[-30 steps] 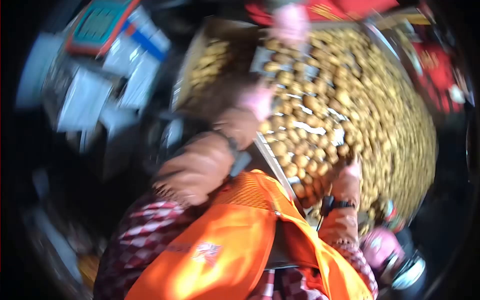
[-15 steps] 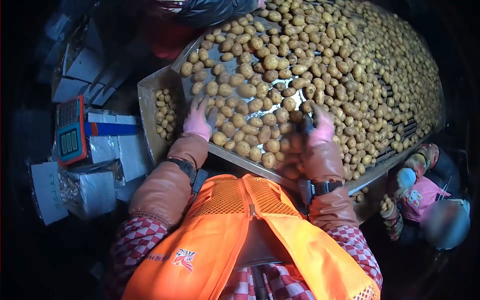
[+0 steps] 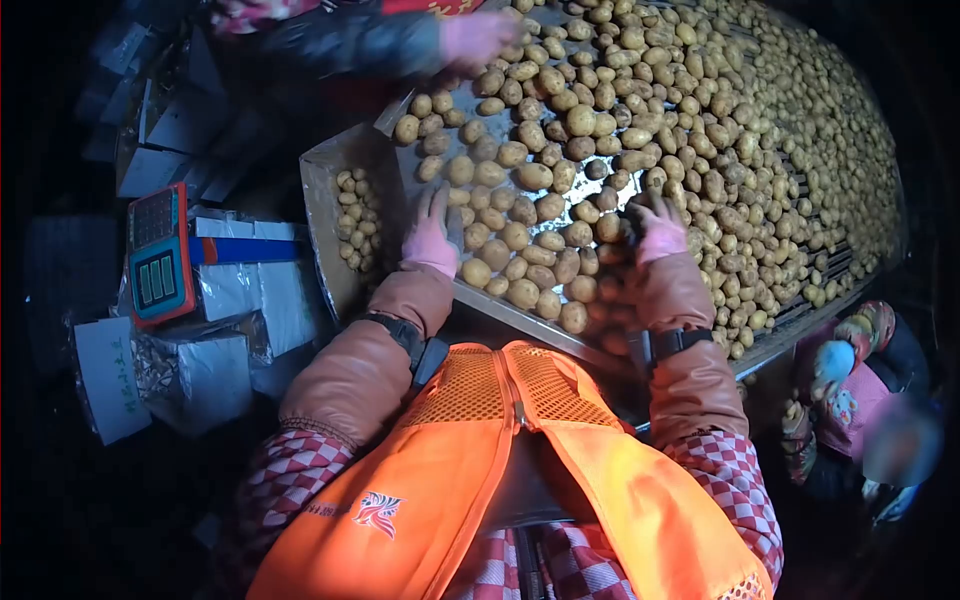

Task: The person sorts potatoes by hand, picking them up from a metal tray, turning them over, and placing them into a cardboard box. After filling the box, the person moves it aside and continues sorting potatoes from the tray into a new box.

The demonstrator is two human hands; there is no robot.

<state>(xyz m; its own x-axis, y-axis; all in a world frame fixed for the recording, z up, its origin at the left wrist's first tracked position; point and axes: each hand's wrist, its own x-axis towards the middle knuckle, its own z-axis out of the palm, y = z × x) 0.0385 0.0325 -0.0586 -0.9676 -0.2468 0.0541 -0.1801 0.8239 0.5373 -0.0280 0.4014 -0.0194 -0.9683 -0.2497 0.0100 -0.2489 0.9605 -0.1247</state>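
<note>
Many potatoes (image 3: 533, 177) cover a sloping metal sorting table (image 3: 424, 160) in front of me. My left hand (image 3: 432, 236), in a pink glove with greyish fingers, rests at the table's left edge beside the nearest potatoes. Its fingers are stretched out and hold nothing. Over on the right, my right hand (image 3: 658, 228) wears a similar pink glove with dark fingertips. Those fingers are apart and touch the potatoes around them; I see none gripped. Between my hands, potatoes lie loosely with bright gaps of table surface showing.
A bin (image 3: 330, 215) with smaller potatoes (image 3: 358, 215) adjoins the table's left end. Left of it, a red-and-blue scale (image 3: 160, 255) stands among white boxes (image 3: 215, 380). A co-worker's gloved hand (image 3: 478, 40) reaches in at the top; another person (image 3: 850, 400) crouches at lower right.
The whole view has shifted, so the scene sits further right. The co-worker's gloved hand at the top has come into sight over the potatoes. Both my hands stay near the same potatoes.
</note>
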